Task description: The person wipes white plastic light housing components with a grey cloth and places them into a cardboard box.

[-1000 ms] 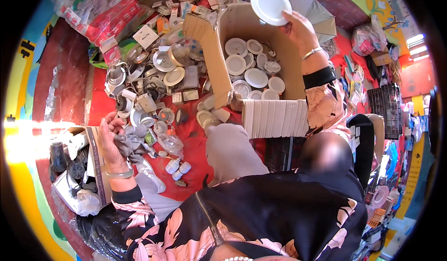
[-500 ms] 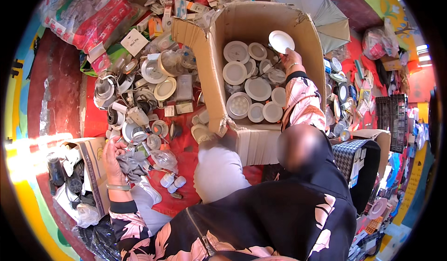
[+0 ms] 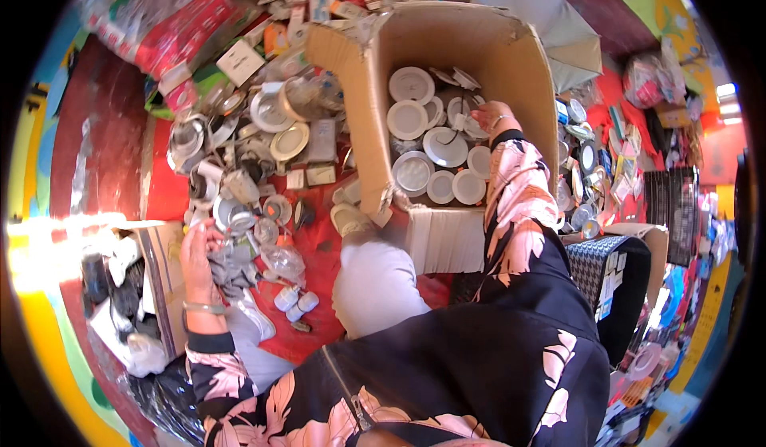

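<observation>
My right hand (image 3: 495, 117) is inside a large cardboard box (image 3: 437, 222), its fingers bent among round white downlights (image 3: 445, 147). Whatever those fingers grip is too small and blurred to make out. A thin cable with a small white connector (image 3: 454, 125) lies beside the fingertips. Just beyond them one downlight (image 3: 466, 79) leans tilted on others. My left hand (image 3: 199, 247) is held up beside a grey cloth (image 3: 233, 268), fingers loosely bent and apart, with nothing visible in them. Used light fittings (image 3: 234, 215) lie just past it.
Piled lamps and small boxes (image 3: 239, 62) spread left of and behind the cardboard box. A folded umbrella-like cloth (image 3: 550, 32) stands behind it. More lights and packets (image 3: 586, 160) line the right side. A carton of dark items (image 3: 159, 267) sits at left. Two white bulbs (image 3: 297, 303) lie by my knee.
The white downlight that my right hand held up has gone from it, and a downlight now lies tilted at the box's far side. That hand has moved down and nearer.
</observation>
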Motion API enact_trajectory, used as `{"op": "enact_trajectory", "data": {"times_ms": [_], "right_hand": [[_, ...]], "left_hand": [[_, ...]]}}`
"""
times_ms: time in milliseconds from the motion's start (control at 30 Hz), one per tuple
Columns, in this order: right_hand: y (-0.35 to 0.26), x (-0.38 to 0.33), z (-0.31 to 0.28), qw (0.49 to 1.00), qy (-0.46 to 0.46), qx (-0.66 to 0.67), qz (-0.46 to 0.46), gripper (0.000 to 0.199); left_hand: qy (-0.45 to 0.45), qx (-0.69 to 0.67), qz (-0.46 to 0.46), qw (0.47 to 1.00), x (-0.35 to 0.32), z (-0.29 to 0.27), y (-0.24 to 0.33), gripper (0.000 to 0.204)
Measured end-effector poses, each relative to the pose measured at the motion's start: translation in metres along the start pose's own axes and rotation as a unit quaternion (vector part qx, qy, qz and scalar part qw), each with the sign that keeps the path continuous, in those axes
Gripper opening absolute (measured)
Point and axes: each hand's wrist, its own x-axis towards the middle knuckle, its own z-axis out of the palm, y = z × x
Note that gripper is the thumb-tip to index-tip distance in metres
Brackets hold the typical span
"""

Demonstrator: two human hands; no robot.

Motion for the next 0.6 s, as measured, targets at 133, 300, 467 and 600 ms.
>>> {"op": "enact_trajectory", "data": {"times_ms": [133, 300, 467, 600], "right_hand": [[-0.018, -0.052, 0.039, 0.998, -0.033, -0.035, -0.038, 0.019], [-0.046, -0.195, 0.141, 0.947, -0.092, -0.115, -0.285, 0.023], [-0.034, -0.323, 0.276, 0.873, -0.244, -0.236, -0.351, 0.028], [0.029, -0.324, 0.373, 0.875, -0.292, -0.317, -0.221, 0.027]], "left_hand": [[0.044, -0.055, 0.043, 0.997, -0.02, -0.016, 0.028, 0.035], [0.088, -0.239, 0.076, 0.964, -0.039, -0.068, 0.057, 0.034], [0.159, -0.367, 0.091, 0.912, -0.05, -0.115, 0.057, 0.029], [0.183, -0.4, 0.06, 0.896, -0.058, -0.127, 0.056, 0.024]]}}
